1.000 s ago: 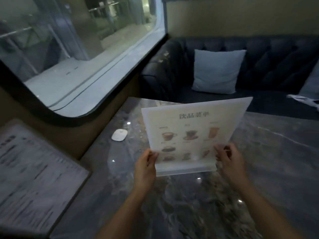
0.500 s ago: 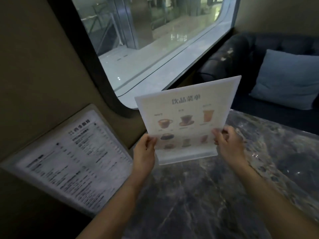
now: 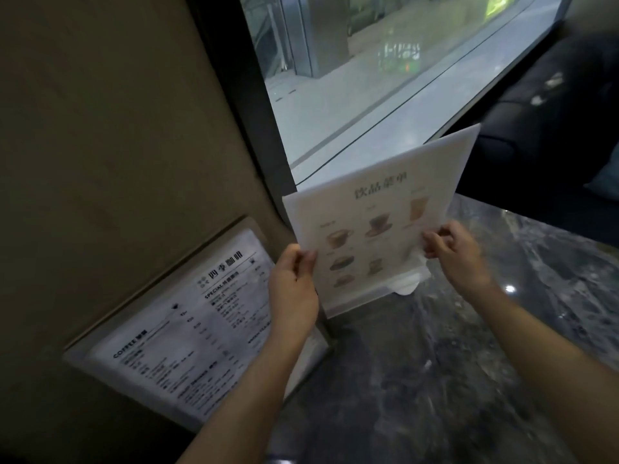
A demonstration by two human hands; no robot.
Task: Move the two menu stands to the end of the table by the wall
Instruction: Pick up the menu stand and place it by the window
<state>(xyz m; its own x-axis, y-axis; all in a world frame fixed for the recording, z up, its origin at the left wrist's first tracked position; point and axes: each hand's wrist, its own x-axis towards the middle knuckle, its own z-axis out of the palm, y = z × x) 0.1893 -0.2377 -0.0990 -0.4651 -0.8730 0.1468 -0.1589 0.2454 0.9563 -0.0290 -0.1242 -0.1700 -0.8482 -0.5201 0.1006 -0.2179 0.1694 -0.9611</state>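
Observation:
A clear acrylic menu stand (image 3: 378, 226) with drink pictures is upright at the table's left end, its base on or just above the dark marble table (image 3: 452, 380), close to the beige wall (image 3: 117, 128). My left hand (image 3: 293, 289) grips its left edge and my right hand (image 3: 452, 252) grips its right edge. A second menu stand (image 3: 187, 329), printed in black on white, leans against the wall to the left, partly behind my left forearm.
A large window (image 3: 385, 78) with a dark frame runs above the table's end. A dark tufted sofa (image 3: 552, 128) sits beyond the table at the upper right, with a blue cushion (image 3: 606, 182) at the right edge.
Both hands have carried the drinks menu stand leftwards to the wall end of the table. My view has swung left, and the black-and-white menu stand now shows more fully.

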